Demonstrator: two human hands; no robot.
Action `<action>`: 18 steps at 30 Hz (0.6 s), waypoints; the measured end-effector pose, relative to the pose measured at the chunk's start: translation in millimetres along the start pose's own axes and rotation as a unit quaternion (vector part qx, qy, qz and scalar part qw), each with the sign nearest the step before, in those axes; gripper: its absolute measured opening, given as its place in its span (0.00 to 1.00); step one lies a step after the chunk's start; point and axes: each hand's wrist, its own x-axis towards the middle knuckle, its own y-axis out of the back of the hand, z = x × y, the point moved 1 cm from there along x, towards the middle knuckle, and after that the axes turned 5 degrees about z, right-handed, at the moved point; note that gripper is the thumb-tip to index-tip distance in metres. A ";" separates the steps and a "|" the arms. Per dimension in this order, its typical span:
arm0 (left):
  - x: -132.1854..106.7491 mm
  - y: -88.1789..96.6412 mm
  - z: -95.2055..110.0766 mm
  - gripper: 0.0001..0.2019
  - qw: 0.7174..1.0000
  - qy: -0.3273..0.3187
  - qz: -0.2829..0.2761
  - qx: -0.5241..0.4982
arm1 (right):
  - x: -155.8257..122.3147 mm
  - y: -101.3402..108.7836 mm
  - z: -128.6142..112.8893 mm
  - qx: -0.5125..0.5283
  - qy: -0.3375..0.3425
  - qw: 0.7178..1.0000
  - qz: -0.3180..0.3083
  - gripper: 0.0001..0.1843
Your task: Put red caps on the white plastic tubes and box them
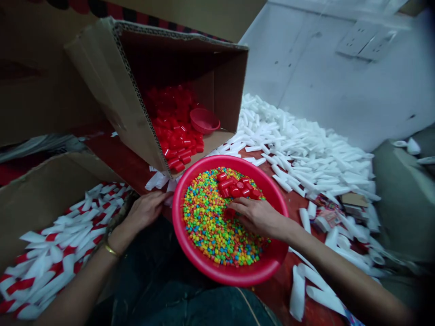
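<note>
A red plastic basin (281, 253) holds small multicoloured candies (207, 222), with a cluster of red caps (238, 186) on top of them. My right hand (256, 217) reaches into the basin, its fingers curled around a red cap (230, 213) at the candy surface. Beside the basin's left rim is my left hand (147, 210), fingers bent together at the tips; what they hold, if anything, is hard to see. A few white plastic tubes (157, 180) lie just beyond that hand.
A cardboard box (136, 104) on its side contains many red caps (176, 122) and a small red bowl (205, 121). White tubes (299, 145) are heaped along the wall at right. At lower left, another carton (84, 165) holds white tubes with red ends (64, 244).
</note>
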 end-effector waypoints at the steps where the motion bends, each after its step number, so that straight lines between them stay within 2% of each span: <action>1: 2.3 0.1 -0.4 0.19 1.000 0.005 -0.006 0.006 | 1.7 -2.2 0.5 0.010 0.009 1.000 0.006 0.21; 5: 10.7 1.4 -0.3 0.18 0.999 0.011 -0.021 0.040 | 12.5 -10.8 -1.4 0.029 0.008 1.000 0.004 0.18; 8: 10.9 2.9 -1.0 0.17 0.999 0.013 0.008 0.051 | 14.4 -7.3 -3.8 -0.013 -0.026 1.000 -0.004 0.16; 11: 7.3 6.7 -0.4 0.16 0.991 0.048 0.119 0.023 | 11.8 -1.6 -7.5 -0.087 -0.084 0.992 -0.023 0.13; 15: 4.2 22.6 15.6 0.16 0.944 0.129 0.292 -0.086 | 16.6 -6.9 -16.3 -0.109 -0.095 0.988 -0.057 0.10; 18: 3.9 43.3 40.3 0.16 0.904 0.158 0.344 -0.197 | 24.8 -13.5 -18.7 -0.040 -0.087 0.995 -0.040 0.10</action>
